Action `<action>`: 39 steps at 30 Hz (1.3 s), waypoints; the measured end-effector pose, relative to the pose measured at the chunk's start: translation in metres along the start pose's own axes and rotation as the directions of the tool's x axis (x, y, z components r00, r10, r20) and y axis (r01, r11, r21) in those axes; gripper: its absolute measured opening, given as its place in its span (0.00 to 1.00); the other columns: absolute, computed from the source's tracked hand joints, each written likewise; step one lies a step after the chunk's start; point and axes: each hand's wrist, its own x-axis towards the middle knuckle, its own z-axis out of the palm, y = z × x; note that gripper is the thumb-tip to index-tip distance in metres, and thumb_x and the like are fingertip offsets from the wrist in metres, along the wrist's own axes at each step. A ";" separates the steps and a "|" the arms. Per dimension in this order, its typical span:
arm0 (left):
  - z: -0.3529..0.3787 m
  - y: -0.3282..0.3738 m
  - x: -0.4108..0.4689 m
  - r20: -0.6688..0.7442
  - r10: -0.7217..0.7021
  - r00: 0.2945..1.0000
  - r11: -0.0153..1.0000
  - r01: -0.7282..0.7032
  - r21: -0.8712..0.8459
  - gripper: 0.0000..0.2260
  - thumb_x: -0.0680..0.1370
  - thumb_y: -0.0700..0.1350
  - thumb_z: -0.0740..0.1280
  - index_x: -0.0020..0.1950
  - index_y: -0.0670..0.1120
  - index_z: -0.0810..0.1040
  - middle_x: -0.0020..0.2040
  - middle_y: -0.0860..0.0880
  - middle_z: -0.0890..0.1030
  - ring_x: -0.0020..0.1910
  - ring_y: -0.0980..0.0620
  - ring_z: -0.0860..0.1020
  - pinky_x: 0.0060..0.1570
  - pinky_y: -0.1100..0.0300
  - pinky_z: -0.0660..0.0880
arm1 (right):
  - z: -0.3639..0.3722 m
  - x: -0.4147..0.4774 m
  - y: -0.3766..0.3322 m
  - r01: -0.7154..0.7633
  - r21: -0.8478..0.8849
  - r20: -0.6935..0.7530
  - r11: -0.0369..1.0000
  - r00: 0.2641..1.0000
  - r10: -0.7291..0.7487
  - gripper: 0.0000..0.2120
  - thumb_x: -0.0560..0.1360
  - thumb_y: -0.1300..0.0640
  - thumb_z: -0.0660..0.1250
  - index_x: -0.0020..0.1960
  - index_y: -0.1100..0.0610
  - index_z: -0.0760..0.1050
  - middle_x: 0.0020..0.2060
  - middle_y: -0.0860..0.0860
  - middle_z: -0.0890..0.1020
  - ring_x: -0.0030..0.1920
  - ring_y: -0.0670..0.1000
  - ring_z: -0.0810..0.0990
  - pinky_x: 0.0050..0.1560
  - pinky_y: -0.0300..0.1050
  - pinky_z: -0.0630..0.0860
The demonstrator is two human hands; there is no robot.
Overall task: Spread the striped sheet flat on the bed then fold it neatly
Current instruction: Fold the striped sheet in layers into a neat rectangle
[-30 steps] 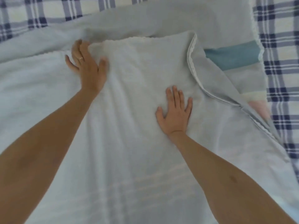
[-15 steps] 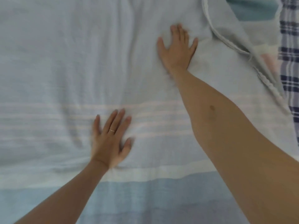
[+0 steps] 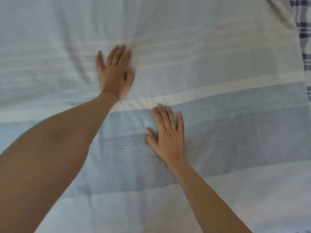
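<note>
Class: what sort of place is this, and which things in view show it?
Probably a bedroom, on a bed: a striped sheet fills the view, the left hand and right hand press flat on it, and plaid bedding shows at the right edge.

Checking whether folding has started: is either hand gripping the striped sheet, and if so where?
Nothing is held. The left hand and right hand lie flat, fingers straight, pressing on the striped sheet.
</note>
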 end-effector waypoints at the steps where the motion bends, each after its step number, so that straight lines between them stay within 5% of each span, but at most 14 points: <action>1: -0.001 0.001 0.000 -0.004 -0.008 1.000 1.000 0.008 0.005 0.23 0.77 0.50 0.57 0.71 0.47 0.68 0.74 0.49 0.65 0.75 0.51 0.60 0.72 0.40 0.45 | 0.000 0.000 -0.001 -0.027 0.032 -0.035 0.999 0.999 0.029 0.29 0.74 0.44 0.61 0.73 0.54 0.66 0.73 0.50 0.66 0.74 0.51 0.62 0.74 0.58 0.52; 8: -0.016 0.036 -0.112 -0.015 -0.380 0.925 0.919 0.375 -0.124 0.25 0.74 0.45 0.59 0.71 0.45 0.65 0.74 0.46 0.63 0.74 0.47 0.59 0.73 0.44 0.46 | 0.001 -0.004 -0.008 -0.029 0.078 -0.197 0.996 0.979 0.044 0.23 0.72 0.50 0.63 0.64 0.57 0.74 0.66 0.53 0.75 0.67 0.52 0.71 0.73 0.54 0.57; 12: -0.015 0.056 -0.271 0.174 -0.238 0.956 0.966 0.251 -0.057 0.32 0.70 0.55 0.64 0.71 0.39 0.68 0.71 0.38 0.68 0.68 0.39 0.68 0.67 0.45 0.61 | -0.007 -0.003 -0.006 -0.095 -0.062 -0.169 0.994 0.982 0.083 0.22 0.74 0.49 0.60 0.64 0.58 0.73 0.65 0.54 0.75 0.66 0.54 0.72 0.71 0.55 0.59; 16: -0.041 0.020 -0.364 0.349 -0.247 0.904 0.969 0.219 0.118 0.32 0.72 0.61 0.62 0.70 0.43 0.69 0.70 0.44 0.70 0.66 0.45 0.71 0.56 0.51 0.71 | -0.008 -0.038 -0.056 -0.335 -0.020 0.048 0.942 0.941 0.335 0.31 0.73 0.41 0.56 0.70 0.57 0.66 0.70 0.55 0.67 0.70 0.56 0.65 0.72 0.51 0.51; 19: -0.052 0.002 -0.373 0.429 -0.350 0.833 0.934 0.347 0.087 0.28 0.77 0.56 0.64 0.72 0.45 0.63 0.71 0.47 0.67 0.68 0.46 0.66 0.56 0.52 0.70 | -0.004 -0.070 -0.085 -0.328 -0.065 0.101 0.943 0.938 0.333 0.35 0.71 0.36 0.62 0.68 0.59 0.66 0.66 0.58 0.70 0.67 0.58 0.67 0.67 0.52 0.57; 22: -0.058 -0.016 -0.373 0.448 -0.432 0.783 0.889 0.452 0.068 0.18 0.78 0.50 0.63 0.66 0.45 0.70 0.63 0.46 0.73 0.63 0.47 0.69 0.50 0.54 0.71 | 0.001 -0.093 -0.102 -0.209 -0.094 0.100 0.973 0.971 0.219 0.25 0.72 0.41 0.65 0.59 0.59 0.72 0.56 0.60 0.75 0.58 0.60 0.72 0.58 0.52 0.62; 26: -0.049 -0.021 -0.375 0.454 -0.337 0.825 0.938 0.336 0.086 0.10 0.80 0.44 0.60 0.59 0.45 0.75 0.58 0.46 0.76 0.57 0.46 0.75 0.44 0.56 0.68 | -0.002 -0.096 -0.102 -0.173 -0.114 0.192 0.978 0.962 0.192 0.12 0.77 0.51 0.63 0.54 0.59 0.76 0.52 0.61 0.78 0.57 0.61 0.74 0.56 0.52 0.63; 31: -0.037 -0.025 -0.380 0.390 -0.313 0.866 0.949 0.303 0.088 0.10 0.80 0.40 0.59 0.59 0.45 0.75 0.58 0.46 0.76 0.58 0.45 0.74 0.48 0.56 0.68 | -0.003 -0.085 -0.105 -0.165 -0.103 0.257 0.981 0.948 0.186 0.10 0.78 0.54 0.62 0.52 0.58 0.77 0.51 0.59 0.80 0.56 0.60 0.75 0.56 0.51 0.68; 35: -0.031 -0.028 -0.380 0.355 -0.341 0.871 0.927 0.373 -0.025 0.08 0.79 0.39 0.59 0.56 0.43 0.76 0.58 0.44 0.76 0.58 0.44 0.73 0.54 0.55 0.66 | -0.009 -0.077 -0.109 -0.211 -0.112 0.271 0.971 0.934 0.234 0.12 0.80 0.53 0.59 0.55 0.59 0.76 0.53 0.59 0.79 0.58 0.60 0.76 0.55 0.52 0.69; 39: -0.036 -0.026 -0.373 0.380 -0.433 0.817 0.835 0.522 -0.171 0.09 0.77 0.42 0.64 0.57 0.44 0.74 0.55 0.45 0.78 0.56 0.44 0.75 0.52 0.54 0.68 | -0.019 -0.058 -0.115 -0.095 -0.229 0.248 0.969 0.957 0.152 0.12 0.81 0.54 0.55 0.60 0.58 0.72 0.59 0.56 0.75 0.63 0.57 0.71 0.59 0.51 0.64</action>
